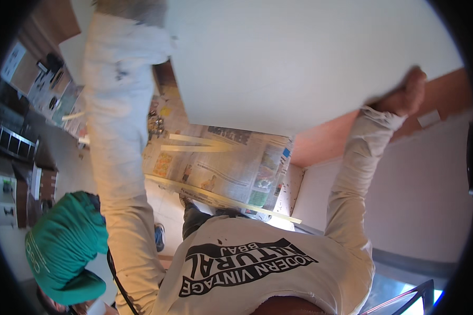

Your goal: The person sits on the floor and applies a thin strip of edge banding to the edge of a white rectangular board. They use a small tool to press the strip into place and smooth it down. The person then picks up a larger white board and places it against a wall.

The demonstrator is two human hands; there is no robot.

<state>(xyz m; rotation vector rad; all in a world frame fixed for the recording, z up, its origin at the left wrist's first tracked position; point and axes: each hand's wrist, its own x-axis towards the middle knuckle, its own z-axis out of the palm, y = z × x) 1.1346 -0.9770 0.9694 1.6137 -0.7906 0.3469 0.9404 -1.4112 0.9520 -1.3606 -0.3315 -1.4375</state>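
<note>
A large pale panel (299,58) fills the upper middle, above me. My left arm (118,105), in a stained light sleeve, stretches up beside its left edge. A dark, blurred cuff shows at the top edge of the picture; the hand beyond it is out of view. My right hand (407,97) is raised at the right, over the line where the panel meets a reddish-brown strip (331,134). Its fingers are bunched and partly hidden, and I see no tool in it. Whether it grips the panel or only rests there, I cannot tell.
Newspaper sheets (220,168) with strips of pale tape cover a surface below the panel. At the lower left is a person in a green cap (71,247). Shelves and a rack (13,142) stand far left. A pale wall (415,184) lies to the right.
</note>
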